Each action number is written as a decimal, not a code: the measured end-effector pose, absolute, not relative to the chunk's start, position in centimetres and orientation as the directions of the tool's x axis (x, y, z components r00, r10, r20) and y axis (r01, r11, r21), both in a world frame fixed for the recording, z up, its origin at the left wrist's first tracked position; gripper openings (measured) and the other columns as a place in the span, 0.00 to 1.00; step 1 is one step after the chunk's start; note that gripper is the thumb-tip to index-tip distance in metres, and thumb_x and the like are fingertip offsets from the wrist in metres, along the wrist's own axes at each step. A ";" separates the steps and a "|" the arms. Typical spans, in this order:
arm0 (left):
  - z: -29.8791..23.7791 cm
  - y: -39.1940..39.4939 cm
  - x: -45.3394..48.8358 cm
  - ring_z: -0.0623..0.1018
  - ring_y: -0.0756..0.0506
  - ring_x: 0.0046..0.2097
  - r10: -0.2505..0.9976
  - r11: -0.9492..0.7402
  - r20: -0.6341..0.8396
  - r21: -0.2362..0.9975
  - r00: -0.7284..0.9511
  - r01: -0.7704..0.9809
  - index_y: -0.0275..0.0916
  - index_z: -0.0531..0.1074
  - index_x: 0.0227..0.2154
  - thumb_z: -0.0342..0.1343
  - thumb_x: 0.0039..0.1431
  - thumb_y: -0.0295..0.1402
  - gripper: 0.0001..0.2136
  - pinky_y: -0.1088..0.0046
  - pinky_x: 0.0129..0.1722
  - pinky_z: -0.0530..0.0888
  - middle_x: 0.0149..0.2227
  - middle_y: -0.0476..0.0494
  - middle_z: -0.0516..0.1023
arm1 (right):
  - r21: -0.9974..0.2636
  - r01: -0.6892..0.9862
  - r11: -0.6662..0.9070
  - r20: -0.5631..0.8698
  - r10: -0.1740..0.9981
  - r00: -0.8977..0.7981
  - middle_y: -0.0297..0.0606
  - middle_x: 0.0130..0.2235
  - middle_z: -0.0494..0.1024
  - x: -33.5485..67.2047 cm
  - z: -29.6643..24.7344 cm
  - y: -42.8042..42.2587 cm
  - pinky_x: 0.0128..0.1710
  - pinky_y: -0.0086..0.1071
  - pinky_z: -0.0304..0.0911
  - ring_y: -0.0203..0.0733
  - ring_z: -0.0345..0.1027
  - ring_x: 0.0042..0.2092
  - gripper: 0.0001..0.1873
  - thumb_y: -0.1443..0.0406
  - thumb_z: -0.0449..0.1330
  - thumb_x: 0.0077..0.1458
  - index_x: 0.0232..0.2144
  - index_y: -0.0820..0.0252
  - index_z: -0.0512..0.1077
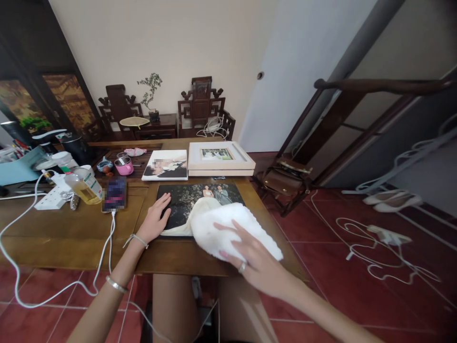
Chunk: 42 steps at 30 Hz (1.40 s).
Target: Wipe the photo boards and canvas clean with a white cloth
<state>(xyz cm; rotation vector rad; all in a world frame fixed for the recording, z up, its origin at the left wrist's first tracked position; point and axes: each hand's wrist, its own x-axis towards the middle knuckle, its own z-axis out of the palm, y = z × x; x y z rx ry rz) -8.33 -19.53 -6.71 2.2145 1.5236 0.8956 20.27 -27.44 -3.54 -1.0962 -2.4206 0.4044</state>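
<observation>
A dark wedding photo panel [178, 205] lies flat on the wooden table in front of me, showing a couple and a long pale dress train. My left hand [158, 216] rests on its left edge, palm down with the fingers stretched. Over the lower right of the panel, my right hand [250, 252] presses on a fluffy white cloth [246, 219], its fingers bent onto the fabric and slightly blurred. The cloth hides that corner of the panel and hangs past its right side.
Behind the panel lie a smaller photo panel [166, 166] and stacked white frames [221, 162]. To the left are a charging phone [114, 195], a bottle of yellow liquid [85, 186], a pink cup [124, 166] and a power strip [52, 197]. A chair [303, 138] with a brown bag stands right.
</observation>
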 end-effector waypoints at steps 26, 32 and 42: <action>-6.5 -19.5 -8.2 0.59 0.43 0.62 0.915 -0.392 0.325 0.564 0.241 0.727 0.38 0.63 0.54 0.44 0.60 0.35 0.20 0.57 0.60 0.56 0.60 0.39 0.61 | -0.413 0.633 0.654 0.287 0.754 -0.591 0.41 0.58 0.63 21.8 -3.7 -28.5 0.61 0.52 0.42 0.48 0.51 0.60 0.15 0.61 0.48 0.58 0.22 0.54 0.67; -6.6 -19.6 -8.3 0.58 0.43 0.62 0.915 -0.392 0.320 0.559 0.245 0.731 0.36 0.62 0.55 0.44 0.60 0.35 0.20 0.57 0.60 0.56 0.60 0.38 0.60 | -0.441 0.665 0.603 0.222 0.791 -0.569 0.44 0.51 0.70 20.0 -3.2 -22.9 0.57 0.49 0.49 0.52 0.54 0.59 0.19 0.56 0.45 0.60 0.24 0.57 0.68; -6.5 -19.7 -8.4 0.58 0.43 0.62 0.916 -0.391 0.322 0.579 0.241 0.715 0.39 0.61 0.55 0.44 0.61 0.36 0.20 0.56 0.60 0.56 0.60 0.40 0.59 | -0.423 0.705 0.570 0.290 0.822 -0.490 0.43 0.45 0.74 15.5 -3.1 -15.5 0.58 0.50 0.42 0.49 0.62 0.52 0.17 0.58 0.45 0.61 0.31 0.58 0.69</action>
